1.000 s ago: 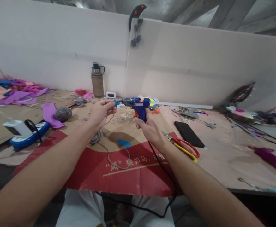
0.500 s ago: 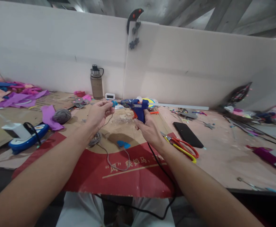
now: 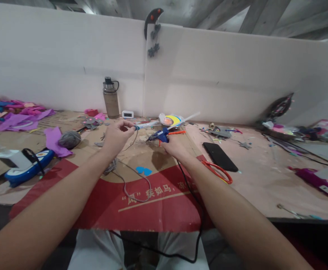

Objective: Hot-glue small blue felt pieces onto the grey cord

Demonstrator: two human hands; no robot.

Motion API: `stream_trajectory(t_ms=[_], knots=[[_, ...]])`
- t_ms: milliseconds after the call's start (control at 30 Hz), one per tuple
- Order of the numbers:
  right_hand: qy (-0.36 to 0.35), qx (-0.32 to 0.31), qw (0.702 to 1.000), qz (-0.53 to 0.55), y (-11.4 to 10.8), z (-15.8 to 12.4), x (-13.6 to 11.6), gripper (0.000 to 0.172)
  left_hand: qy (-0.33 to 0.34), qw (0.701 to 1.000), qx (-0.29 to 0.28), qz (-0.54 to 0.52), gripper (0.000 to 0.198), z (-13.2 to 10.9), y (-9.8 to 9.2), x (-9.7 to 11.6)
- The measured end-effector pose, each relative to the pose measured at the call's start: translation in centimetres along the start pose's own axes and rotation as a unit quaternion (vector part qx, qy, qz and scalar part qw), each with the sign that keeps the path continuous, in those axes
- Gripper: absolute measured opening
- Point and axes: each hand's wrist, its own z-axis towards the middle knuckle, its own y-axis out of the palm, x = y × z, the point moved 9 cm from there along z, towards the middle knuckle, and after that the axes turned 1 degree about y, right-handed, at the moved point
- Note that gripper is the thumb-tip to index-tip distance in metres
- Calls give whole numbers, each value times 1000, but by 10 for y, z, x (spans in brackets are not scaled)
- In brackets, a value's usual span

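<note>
Between pinching left fingers [image 3: 129,129] sits blue material [image 3: 136,128]; right fingers [image 3: 168,145] hold a glue gun [image 3: 163,135].

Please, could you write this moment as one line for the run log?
left hand: pinching small blue piece | right hand: gripping glue gun, nozzle pointing leftward | cardboard: flat blue shape, grey yarn

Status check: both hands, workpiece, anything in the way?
Left hand pinching small blue piece. Right hand gripping glue gun, nozzle apart from the piece. Loose grey yarn and blue cutout nearby on cardboard.
</note>
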Motion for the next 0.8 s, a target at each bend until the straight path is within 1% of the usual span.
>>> stream_trajectory(t_ms=[67,133,167,200,233,267,300,333,367,433,500,600,667,800], knots=[[-38,72,991,-110,-20,-4,-7,14,91,991,10,95,3,-3,-1,20],[-97,147,963,-202,-33,-14,-25,14,162,979,15,126,3,-7,0,35],[-125,164,957,-205,-34,-20,-33,13,185,974,15,130,4,-10,2,41],[-145,160,962,-170,-30,-24,-40,11,198,971,12,133,5,-12,4,44],[-159,132,973,-103,-22,-27,-45,10,201,970,6,138,5,-14,7,44],[-156,97,983,-12,-12,-28,-47,11,197,970,0,144,6,-15,10,44],[-141,48,986,80,1,-29,-48,16,186,971,-7,149,6,-16,13,41],[-128,9,976,178,14,-30,-50,22,170,974,-16,150,6,-17,16,38],[-112,-24,957,266,26,-31,-51,27,150,978,-25,143,5,-17,19,33],[-85,-71,923,369,44,-32,-52,36,106,989,-40,98,6,-16,23,25],[-66,-88,906,408,52,-31,-50,41,59,997,-53,27,11,-15,26,17],[-56,-86,907,409,52,-28,-46,39,7,996,-73,-52,14,-15,31,11],[-65,-79,914,393,49,-28,-46,36,-14,994,-80,-68,13,-16,33,10],[-86,-53,924,370,45,-31,-49,37,-30,995,-63,-70,11,-16,30,10]])
